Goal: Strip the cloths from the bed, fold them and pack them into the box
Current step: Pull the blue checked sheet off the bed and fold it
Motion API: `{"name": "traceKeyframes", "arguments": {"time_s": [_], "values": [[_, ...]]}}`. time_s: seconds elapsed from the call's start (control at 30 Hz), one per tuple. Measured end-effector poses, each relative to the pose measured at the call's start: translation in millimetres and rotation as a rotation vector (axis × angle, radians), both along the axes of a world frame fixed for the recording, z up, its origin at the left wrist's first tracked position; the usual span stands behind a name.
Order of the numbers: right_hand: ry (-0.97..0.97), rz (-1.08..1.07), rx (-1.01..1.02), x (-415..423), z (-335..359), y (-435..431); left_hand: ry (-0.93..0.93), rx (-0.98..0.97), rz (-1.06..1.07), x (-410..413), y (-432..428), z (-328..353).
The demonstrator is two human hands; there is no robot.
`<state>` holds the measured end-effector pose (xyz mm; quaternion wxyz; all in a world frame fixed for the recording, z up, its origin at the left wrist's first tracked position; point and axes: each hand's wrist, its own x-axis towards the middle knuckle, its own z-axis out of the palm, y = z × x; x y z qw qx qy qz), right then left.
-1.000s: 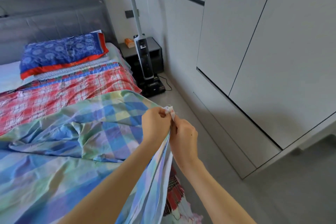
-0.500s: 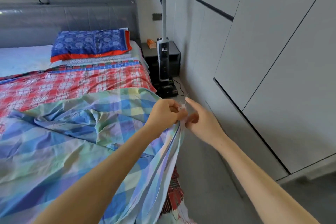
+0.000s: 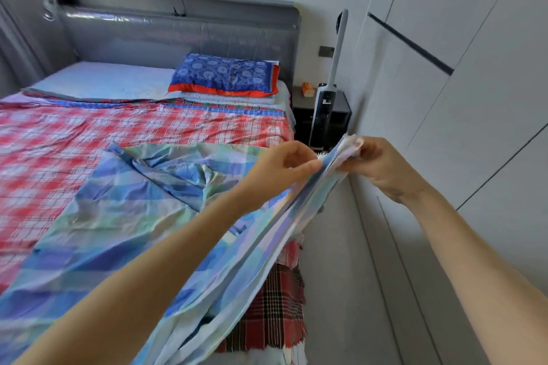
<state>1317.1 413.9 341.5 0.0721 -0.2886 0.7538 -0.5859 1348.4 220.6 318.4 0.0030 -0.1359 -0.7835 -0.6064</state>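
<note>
**Both hands pinch the pastel check cloth at the bed's right edge**

The left hand (image 3: pixel 284 161) and right hand (image 3: pixel 378 163) meet near 2 o'clock of centre, each with fingers and thumb clamped together on the gathered edge of the blue-green check cloth (image 3: pixel 142 216); the left pinches the fold just beside the right, which grips a bunched corner at its fingertips; the 2 hands are close but not touching.

From that grip the cloth runs taut down toward 6 o'clock in long pleats, while the rest lies rumpled over the near half of the bed (image 3: pixel 178 29), spreading toward 8 o'clock; beneath it a red plaid cloth (image 3: pixel 118 139) covers the mattress toward 10 o'clock; a darker red-and-black plaid cloth (image 3: pixel 272 317) hangs over the bed's side at 5 o'clock.

At 12 o'clock a blue patterned pillow (image 3: pixel 225 74) with a red border rests on a folded stack by the grey headboard; at 1 o'clock an upright vacuum (image 3: pixel 326 104) stands before a dark nightstand (image 3: pixel 341 109); white wardrobe doors (image 3: pixel 474 98) fill the 3 o'clock side.
</note>
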Motion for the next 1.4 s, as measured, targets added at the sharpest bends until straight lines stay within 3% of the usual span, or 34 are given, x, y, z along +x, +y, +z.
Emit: {"name": "traceKeyframes", "arguments": {"time_s": [0.1,0.23,0.43,0.53,0.63,0.8,0.9,1.13,1.3,1.4], "values": [[-0.01,0.039,-0.097,5,13,5,0.033,-0.086,0.111,26,-8,-27],[0.005,0.132,-0.073,14,29,1,0.234,-0.196,0.315,42,-15,-33],[0.009,0.189,-0.068,27,42,-7,0.382,-0.388,0.513,58,-43,-44],[0.022,0.208,-0.05,32,45,-10,0.615,-0.553,0.524,66,-55,-64],[0.026,0.232,-0.042,38,47,-16,0.714,-0.608,0.54,69,-55,-81],[0.024,0.196,-0.042,41,48,-21,0.592,-0.454,0.695,87,-32,-80],[0.048,0.198,-0.053,45,50,-27,0.522,-0.533,0.892,80,-22,-68],[0.062,0.137,-0.151,45,53,-32,0.397,-0.792,0.877,76,-40,-75],[0.032,0.045,-0.24,30,51,-24,0.177,-0.9,1.011,99,-85,-112],[0.016,0.038,-0.251,30,52,-34,0.082,-1.011,0.983,101,-95,-117]]}}
